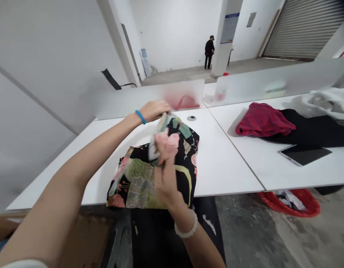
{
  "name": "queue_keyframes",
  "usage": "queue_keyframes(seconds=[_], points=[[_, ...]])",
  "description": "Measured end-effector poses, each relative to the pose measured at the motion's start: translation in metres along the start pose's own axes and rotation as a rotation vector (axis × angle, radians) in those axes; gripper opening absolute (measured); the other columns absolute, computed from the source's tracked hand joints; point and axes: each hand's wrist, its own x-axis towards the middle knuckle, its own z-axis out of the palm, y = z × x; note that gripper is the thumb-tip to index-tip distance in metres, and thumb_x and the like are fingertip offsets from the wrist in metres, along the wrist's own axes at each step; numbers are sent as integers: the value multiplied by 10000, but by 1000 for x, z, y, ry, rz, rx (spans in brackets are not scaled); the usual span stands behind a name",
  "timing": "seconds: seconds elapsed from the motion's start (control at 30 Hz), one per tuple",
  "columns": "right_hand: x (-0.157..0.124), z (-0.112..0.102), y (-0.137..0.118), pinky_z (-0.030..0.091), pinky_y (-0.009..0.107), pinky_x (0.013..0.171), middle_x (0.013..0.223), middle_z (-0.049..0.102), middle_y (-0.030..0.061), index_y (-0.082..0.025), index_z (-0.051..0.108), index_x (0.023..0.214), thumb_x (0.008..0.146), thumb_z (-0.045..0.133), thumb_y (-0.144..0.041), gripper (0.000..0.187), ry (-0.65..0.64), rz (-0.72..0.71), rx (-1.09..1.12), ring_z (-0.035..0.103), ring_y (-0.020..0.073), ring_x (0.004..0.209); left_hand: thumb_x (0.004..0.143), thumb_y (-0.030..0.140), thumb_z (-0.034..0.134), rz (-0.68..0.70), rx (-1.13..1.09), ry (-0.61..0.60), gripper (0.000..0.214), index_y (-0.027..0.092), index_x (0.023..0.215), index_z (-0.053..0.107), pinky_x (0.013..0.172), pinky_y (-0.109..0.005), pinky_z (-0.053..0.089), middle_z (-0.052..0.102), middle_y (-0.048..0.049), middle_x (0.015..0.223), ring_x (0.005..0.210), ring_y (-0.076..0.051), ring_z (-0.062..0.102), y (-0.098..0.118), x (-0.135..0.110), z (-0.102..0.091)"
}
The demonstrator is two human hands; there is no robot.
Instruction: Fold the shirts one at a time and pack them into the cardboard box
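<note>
- The white table (pixel 227 163) runs from the plain wall on the left across to a second desk on the right, with a frosted divider (pixel 127 102) along the back.
- The left hand (pixel 153 110), wearing a blue wristband, has its fingers closed on the top edge of the floral garment (pixel 138 178).
- Just below it, the right hand (pixel 164 169), wearing a bead bracelet, pinches a fold of the same cloth, though blur hides the fingertips.
- The garment is black with pink, green and cream flowers. It lies bunched under both grips and spills over the table's near edge.
- Right of the grips lie a red cloth (pixel 262 121), a dark tablet (pixel 304 153) and a red basket (pixel 293 203) on the floor.
- Far behind, a person in black (pixel 209 52) stands by a pillar.
</note>
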Motion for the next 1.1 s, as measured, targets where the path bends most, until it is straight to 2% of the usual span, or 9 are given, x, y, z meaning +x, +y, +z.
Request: queue_keyframes(seconds=[0.1,0.2,0.27,0.37,0.5,0.63,0.8,0.93,1.1], points=[[-26,55,12,175,491,1140,1460,371,117,-193,429,880,825,353,-48,173,-325,-139,-139,182,209,1411,907,197,316,-157,-20,15,324,153,1033,611,975,-298,374,589,-97,1223,1152,-176,485,-19,-97,26],[-64,98,35,171,501,1137,1473,337,158,-125,510,986,840,396,-64,195,-702,-174,-366,134,234,1420,880,129,264,-317,-34,8,364,155,1003,606,952,-309,418,620,-107,1164,1103,-169,534,-23,-179,68],[-85,116,49,187,505,1130,1453,363,180,-81,512,1091,866,390,-80,256,-848,-146,-474,182,244,1408,831,92,287,-388,-60,-20,368,190,961,616,899,-310,464,640,-76,1128,1054,-164,571,-23,-216,99],[-101,124,58,189,513,1128,1429,403,171,-65,510,1147,892,374,-96,291,-936,-154,-551,228,255,1392,757,70,324,-505,-179,-12,406,217,1007,609,903,-330,480,632,-50,1150,1066,-167,575,-26,-248,136],[-92,105,38,235,488,1123,1401,459,108,-132,554,1100,938,400,-231,244,-911,-253,-527,292,238,1367,738,43,316,-515,-184,7,460,179,1091,577,989,-364,428,558,-94,1287,1195,-185,502,-42,-257,152],[-76,56,20,236,473,1132,1306,565,24,-208,586,1063,950,377,-217,238,-658,-128,-563,411,177,1296,735,21,323,-524,-8,-43,502,108,1171,558,1088,-438,292,409,-156,1434,1331,-258,362,-50,-245,147],[-85,-2,46,257,631,1036,1385,459,183,-143,554,1249,908,510,-274,367,-435,153,-972,358,353,1321,898,217,254,-507,-124,-59,493,167,1364,410,1124,-456,208,406,-79,1452,1360,-235,318,-12,-207,158],[-103,-12,65,230,611,1054,1447,370,182,-162,496,1330,910,509,-298,442,-467,196,-1067,294,350,1355,929,415,258,-544,-165,-131,562,149,1419,323,1126,-509,141,273,-103,1515,1413,-264,174,9,-183,185],[-105,-12,62,209,587,1076,1454,379,138,-202,480,1348,926,467,-324,439,-477,181,-1026,284,319,1364,934,449,226,-616,-192,-135,593,143,1438,284,1130,-485,139,220,-103,1532,1421,-247,140,-5,-174,196]])
